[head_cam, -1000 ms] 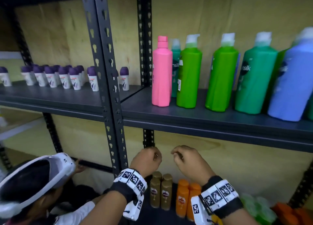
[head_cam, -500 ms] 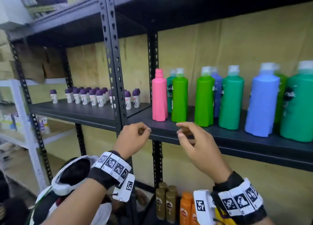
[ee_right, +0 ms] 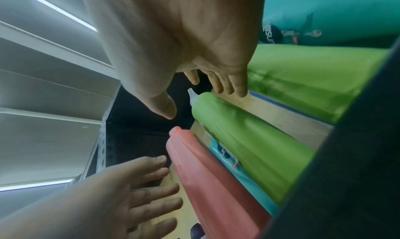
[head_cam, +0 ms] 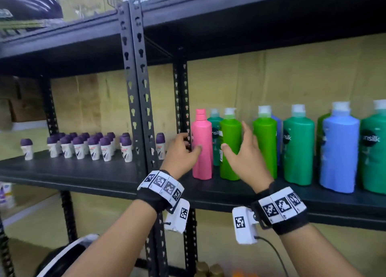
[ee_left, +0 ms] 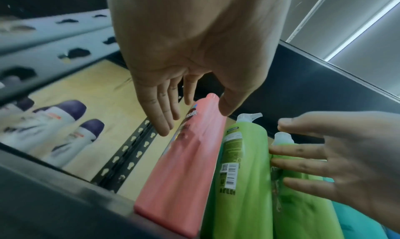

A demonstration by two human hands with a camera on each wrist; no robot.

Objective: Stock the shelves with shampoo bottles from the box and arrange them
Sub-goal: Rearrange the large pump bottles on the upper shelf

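A row of tall shampoo bottles stands on the dark middle shelf (head_cam: 211,190). At its left end is a pink bottle (head_cam: 202,151), then a light green one (head_cam: 229,164). My left hand (head_cam: 189,146) is open at the pink bottle's (ee_left: 184,165) left side, thumb across its front, fingers straight. My right hand (head_cam: 236,141) is open and spread in front of the light green bottle (ee_right: 249,140), holding nothing. Whether either hand touches its bottle is unclear. Another light green bottle (head_cam: 264,147), dark green bottles (head_cam: 298,151) and a blue one (head_cam: 339,155) follow to the right.
Black slotted uprights (head_cam: 135,89) stand just left of the pink bottle. Several purple-capped roll-ons (head_cam: 83,149) fill the left shelf. Gold bottles (head_cam: 206,270) stand on the shelf below. Another person's head (head_cam: 62,258) is low at the left. A shelf runs close above the bottle tops.
Both hands rose from below the shelf edge up to the bottle row. Their curled fingers opened, the left arriving at the pink bottle and the right at the light green one.
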